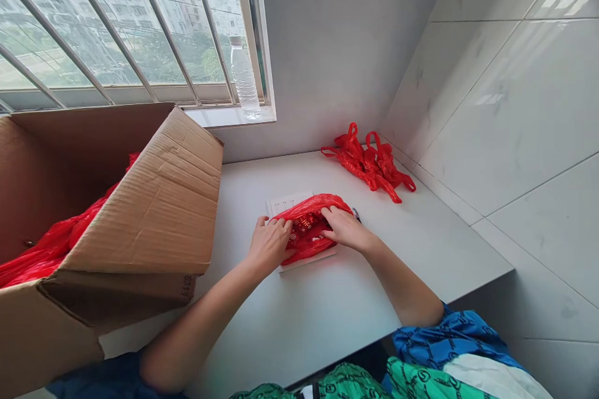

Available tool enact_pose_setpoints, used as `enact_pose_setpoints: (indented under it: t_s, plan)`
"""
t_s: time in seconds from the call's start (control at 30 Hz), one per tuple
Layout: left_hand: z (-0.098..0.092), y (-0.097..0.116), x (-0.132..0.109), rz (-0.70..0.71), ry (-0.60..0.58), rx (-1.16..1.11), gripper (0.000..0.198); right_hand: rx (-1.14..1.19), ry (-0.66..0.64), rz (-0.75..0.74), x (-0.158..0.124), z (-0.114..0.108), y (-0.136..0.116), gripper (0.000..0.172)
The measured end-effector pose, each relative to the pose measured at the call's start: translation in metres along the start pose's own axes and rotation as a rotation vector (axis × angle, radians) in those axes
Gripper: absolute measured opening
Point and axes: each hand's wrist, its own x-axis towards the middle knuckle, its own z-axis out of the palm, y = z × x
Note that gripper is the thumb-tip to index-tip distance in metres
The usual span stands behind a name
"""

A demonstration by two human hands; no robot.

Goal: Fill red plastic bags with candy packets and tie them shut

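A red plastic bag [311, 202] lies spread over a white notebook [286, 201] on the white table, its mouth pulled open to show small patterned red items [303, 229] inside. At the bag's left edge my left hand [272, 238] grips the film between thumb and fingers. From the right, my right hand [344, 227] has its fingers at the opposite edge, thumb inside the opening. A dark pen-like object [356, 214] shows partly beyond my right hand.
A large open cardboard box [154, 199] with red bags [70, 234] stands at the left. More red bags [372, 162] lie at the back right by the wall. A water bottle [244, 81] stands on the windowsill. The white table [262, 324] has a front edge near my body.
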Motion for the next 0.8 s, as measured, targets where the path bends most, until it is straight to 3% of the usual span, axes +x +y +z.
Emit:
enact_pose_setpoints:
  t_s: [0.13,0.23,0.5,0.7,0.8]
  plan:
    - [-0.001,-0.002,-0.001,-0.060,0.064,-0.077,0.030,-0.032,0.086,-0.027,0.002,-0.006,0.002,0.012]
    - [-0.002,-0.001,-0.001,-0.062,0.107,-0.119,0.027,-0.082,0.100,0.021,0.007,-0.001,0.005,0.018]
    - [0.001,0.007,-0.002,-0.079,0.064,-0.067,0.030,-0.108,0.082,0.028,0.016,0.013,0.004,0.008]
    - [0.001,-0.007,-0.005,-0.056,0.308,-0.124,0.057,-0.062,0.184,0.003,0.016,0.001,-0.004,0.024]
    - [0.001,-0.014,-0.008,-0.019,0.428,-0.232,0.055,0.035,0.196,-0.074,0.015,0.001,-0.006,0.034]
